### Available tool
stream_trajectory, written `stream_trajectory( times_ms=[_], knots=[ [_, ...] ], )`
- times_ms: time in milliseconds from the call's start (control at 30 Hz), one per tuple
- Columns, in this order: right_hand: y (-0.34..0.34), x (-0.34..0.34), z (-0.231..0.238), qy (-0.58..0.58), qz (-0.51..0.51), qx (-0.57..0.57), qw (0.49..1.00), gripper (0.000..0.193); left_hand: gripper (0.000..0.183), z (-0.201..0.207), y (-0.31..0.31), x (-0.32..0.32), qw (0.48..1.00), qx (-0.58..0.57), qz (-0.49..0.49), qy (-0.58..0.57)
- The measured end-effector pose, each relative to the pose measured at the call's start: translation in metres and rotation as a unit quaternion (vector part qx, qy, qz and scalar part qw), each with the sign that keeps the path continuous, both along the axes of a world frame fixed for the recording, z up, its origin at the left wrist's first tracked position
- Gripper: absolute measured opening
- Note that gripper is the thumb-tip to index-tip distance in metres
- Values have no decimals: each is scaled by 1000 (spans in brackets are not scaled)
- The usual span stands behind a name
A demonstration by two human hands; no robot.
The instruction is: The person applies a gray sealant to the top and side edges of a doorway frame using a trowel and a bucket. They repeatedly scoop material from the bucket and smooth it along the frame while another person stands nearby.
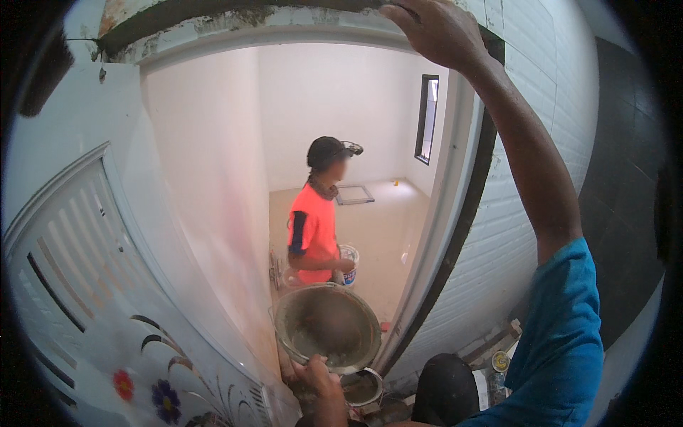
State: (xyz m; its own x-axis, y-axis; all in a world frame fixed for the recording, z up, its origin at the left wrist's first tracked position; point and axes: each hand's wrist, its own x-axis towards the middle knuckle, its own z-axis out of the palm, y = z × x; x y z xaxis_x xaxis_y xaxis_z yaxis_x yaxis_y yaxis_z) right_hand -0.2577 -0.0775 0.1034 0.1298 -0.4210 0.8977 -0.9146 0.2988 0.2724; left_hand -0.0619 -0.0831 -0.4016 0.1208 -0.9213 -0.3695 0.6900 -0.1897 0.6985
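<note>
My left hand (pixel 320 377) grips the near rim of a round grey basin (pixel 363 313), its inside coated with a greyish residue. The basin is tilted so that its inside faces me. My right arm reaches up to the top of the doorway, where my right hand (pixel 441 32) is closed with its fingers bent against the rough mortar edge (pixel 284 20) above the door frame (pixel 462 149). Whatever those fingers may hold is hidden. Below the basin, a smaller pail (pixel 373 390) shows partly.
Beyond the doorway a co-worker (pixel 313 228) in an orange shirt and dark cap stands by a white bucket (pixel 349 263). A rectangular frame (pixel 354 195) lies on the floor. To the left is a white door (pixel 135 156) with flower decoration; a jar (pixel 500 361) stands low at right.
</note>
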Motion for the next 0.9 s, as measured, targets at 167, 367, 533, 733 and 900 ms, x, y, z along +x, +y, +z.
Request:
stream_trajectory(
  times_ms=[167, 367, 533, 733, 900],
  knots=[
    [4, 15, 1, 22, 7, -9, 1000, 35, 81, -2, 0, 4, 999, 6, -27, -19],
    [11, -36, 12, 39, 1, -37, 999, 35, 84, -12, -1, 11, 998, 36, -32, -50],
    [14, -107, 16, 103, -71, -103, 987, 34, 81, -13, -2, 7, 999, 26, -13, -32],
    [1, -100, -20, 183, 41, -136, 973, 39, 78, -6, 0, 0, 999, 48, -2, 0],
    [-36, -30, -20, 169, 155, -84, 970, 22, 81, -8, 1, -3, 999, 48, 4, -14]
  ],
)
